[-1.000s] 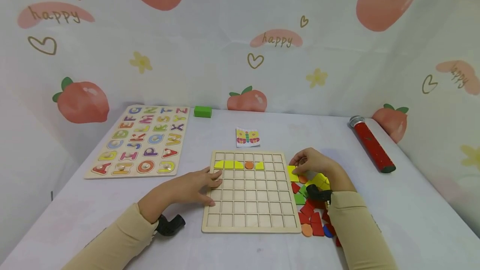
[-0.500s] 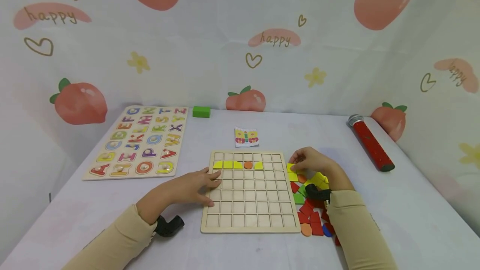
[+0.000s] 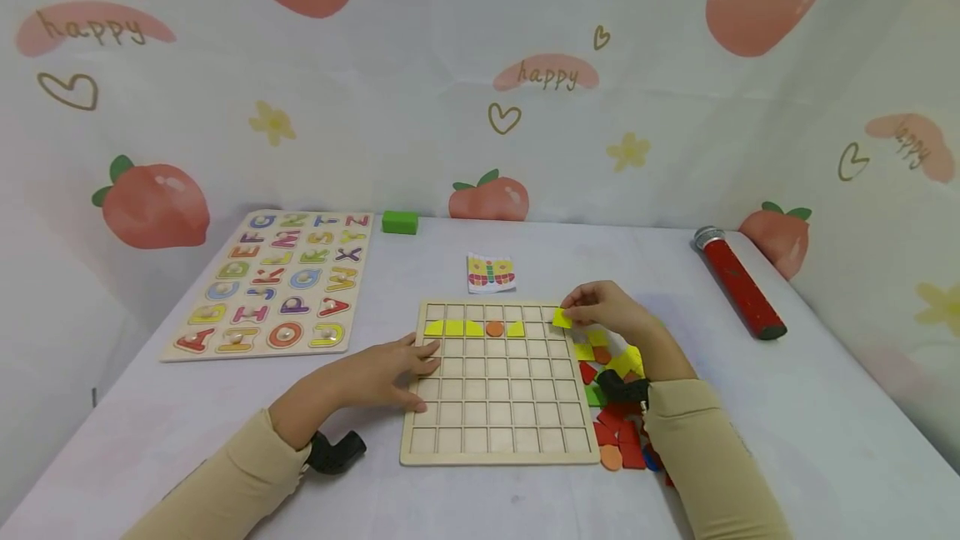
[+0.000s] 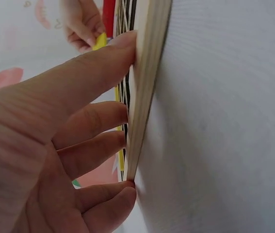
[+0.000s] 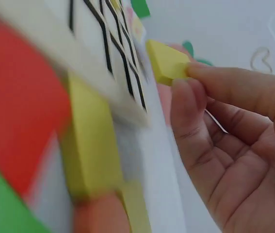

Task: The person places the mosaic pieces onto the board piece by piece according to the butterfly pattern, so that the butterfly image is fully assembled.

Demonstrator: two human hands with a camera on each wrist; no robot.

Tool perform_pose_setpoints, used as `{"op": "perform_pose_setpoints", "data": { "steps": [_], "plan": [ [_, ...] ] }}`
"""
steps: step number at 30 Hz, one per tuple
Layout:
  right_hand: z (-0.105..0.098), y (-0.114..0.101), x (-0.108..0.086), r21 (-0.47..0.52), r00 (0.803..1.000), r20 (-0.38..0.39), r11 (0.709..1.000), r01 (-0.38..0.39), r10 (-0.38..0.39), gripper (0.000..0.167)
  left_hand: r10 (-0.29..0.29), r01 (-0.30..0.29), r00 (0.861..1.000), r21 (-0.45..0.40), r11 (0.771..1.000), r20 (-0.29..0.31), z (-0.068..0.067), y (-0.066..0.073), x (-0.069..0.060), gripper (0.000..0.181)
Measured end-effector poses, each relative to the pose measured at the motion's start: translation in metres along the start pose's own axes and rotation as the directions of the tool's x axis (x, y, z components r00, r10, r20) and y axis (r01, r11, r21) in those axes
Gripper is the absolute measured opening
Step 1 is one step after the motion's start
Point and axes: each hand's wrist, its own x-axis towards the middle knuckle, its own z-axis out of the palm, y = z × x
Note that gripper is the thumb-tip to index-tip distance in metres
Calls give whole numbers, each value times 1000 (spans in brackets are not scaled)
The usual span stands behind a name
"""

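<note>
Sleeves (image 3: 225,473) come in from the lower corners of the frame, over the white bench (image 3: 337,515). In the lower middle lies the gridded board (image 3: 504,417), and at its left rim I see the left hand (image 3: 386,375), fingers apart and resting on the wood. Loose pieces (image 3: 632,455) crowd the board's right side, lower right. The right hand (image 3: 609,311) has its grip clamped, thumb and finger pinching a yellow tile (image 3: 562,318). That tile shows over the board's upper right corner, on the lower left side of the grip; the right hand is much the nearer one. I can't make out a clear long axis, nor whether the tile touches the wood. Toward the board's top sits a row of yellow pieces (image 3: 454,328) with an orange disc (image 3: 495,328) among them. Past it lie the butterfly card (image 3: 491,273) near centre, the letter board (image 3: 273,290) at left, the mic (image 3: 738,286) at right, and farthest, the green block (image 3: 401,222).
</note>
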Motion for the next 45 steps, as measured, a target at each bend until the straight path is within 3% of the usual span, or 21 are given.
{"op": "perform_pose_setpoints", "data": {
  "steps": [5, 13, 22, 28, 34, 45],
  "plan": [
    [15, -6, 6, 26, 1000, 9, 999, 24, -25, 23, 3, -3, 1000, 0, 1000, -6, 0, 0, -1, 65],
    [27, -3, 11, 10, 1000, 17, 1000, -8, 7, 20, 10, -10, 1000, -12, 1000, -7, 0, 1, -1, 64],
    [34, -1, 13, -70, 991, 53, 989, 130, -126, 17, 13, -13, 1000, -11, 1000, -9, 1, 0, -1, 64],
    [35, -1, 12, -71, 992, 38, 990, 119, -117, 16, 11, -11, 1000, 1, 1000, -8, 1, 0, 0, 65],
    [34, -2, 13, -22, 998, -11, 998, 55, -56, 17, 19, -19, 1000, 0, 1000, -9, 1, 1, -1, 64],
    [31, 0, 14, 19, 997, 22, 998, 68, -68, 19, 8, -8, 1000, 2, 1000, -9, 0, 1, 0, 65]
  ]
}}
